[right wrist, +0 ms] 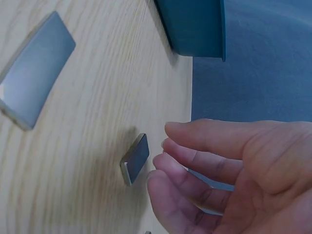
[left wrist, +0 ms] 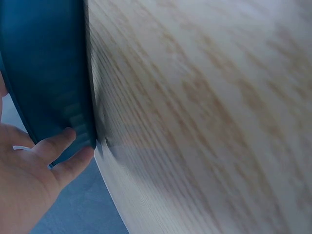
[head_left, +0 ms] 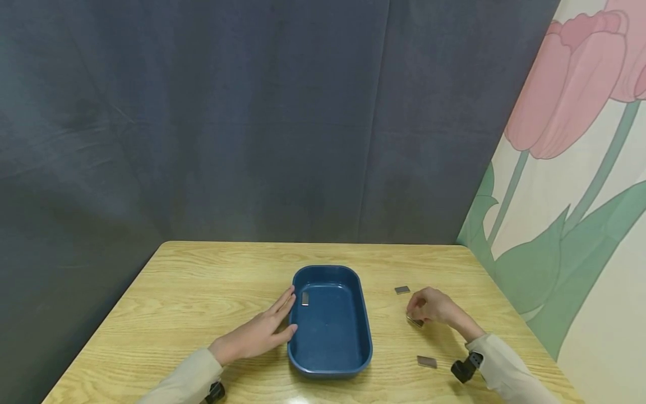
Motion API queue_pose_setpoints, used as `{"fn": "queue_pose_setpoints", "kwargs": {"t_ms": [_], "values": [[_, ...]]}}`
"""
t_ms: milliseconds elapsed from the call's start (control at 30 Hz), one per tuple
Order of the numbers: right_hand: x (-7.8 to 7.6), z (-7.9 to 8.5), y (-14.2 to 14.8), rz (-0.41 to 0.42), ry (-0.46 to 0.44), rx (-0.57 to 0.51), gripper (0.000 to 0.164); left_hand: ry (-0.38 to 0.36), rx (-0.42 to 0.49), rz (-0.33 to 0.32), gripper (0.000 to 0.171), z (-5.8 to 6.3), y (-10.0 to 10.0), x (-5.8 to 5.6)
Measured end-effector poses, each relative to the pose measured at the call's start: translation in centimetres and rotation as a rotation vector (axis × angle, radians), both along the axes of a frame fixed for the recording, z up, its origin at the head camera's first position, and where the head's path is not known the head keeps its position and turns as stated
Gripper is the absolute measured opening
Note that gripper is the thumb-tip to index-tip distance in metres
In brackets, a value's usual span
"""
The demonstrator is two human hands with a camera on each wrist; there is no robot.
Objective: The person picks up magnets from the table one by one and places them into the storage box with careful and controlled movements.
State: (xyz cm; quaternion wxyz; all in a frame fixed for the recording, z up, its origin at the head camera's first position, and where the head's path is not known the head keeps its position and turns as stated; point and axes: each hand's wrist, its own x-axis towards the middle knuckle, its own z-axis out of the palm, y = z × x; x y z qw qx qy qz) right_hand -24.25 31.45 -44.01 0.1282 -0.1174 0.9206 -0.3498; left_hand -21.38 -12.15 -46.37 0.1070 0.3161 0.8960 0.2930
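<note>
A blue rectangular tray sits on the table with a small flat grey rectangular piece inside, by its left wall. My left hand rests its fairly straight fingers along the tray's left side; in the left wrist view, fingertips touch the outer wall. To the right of the tray, my right hand reaches down over another small grey piece. In the right wrist view its bent fingers are spread just beside that piece, which lies on the wood with shiny edges.
Two more grey pieces lie on the wooden table: one farther back, one nearer the front. A dark curtain hangs behind the table, and a wall with painted tulips stands at the right.
</note>
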Motion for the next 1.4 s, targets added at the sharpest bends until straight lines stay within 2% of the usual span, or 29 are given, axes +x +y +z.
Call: {"fn": "queue_pose_setpoints", "kwargs": {"t_ms": [367,800,1067,1400], "values": [[-0.2,-0.9,0.3,0.003,-0.036,-0.042,0.009,-0.001,0.003,-0.004,0.076,-0.1,0.0,-0.1],[-0.5,-1.5,0.6,-0.018,-0.003,-0.018,0.018,0.004,0.005,-0.014,0.073,-0.1,0.0,-0.1],[-0.7,-1.6,0.6,-0.061,-0.024,0.021,0.017,0.004,-0.001,-0.010,0.074,-0.1,-0.1,0.0],[-0.9,-1.9,0.5,-0.050,-0.060,-0.038,0.015,-0.003,-0.002,-0.008,0.078,-0.1,-0.1,-0.1]]}}
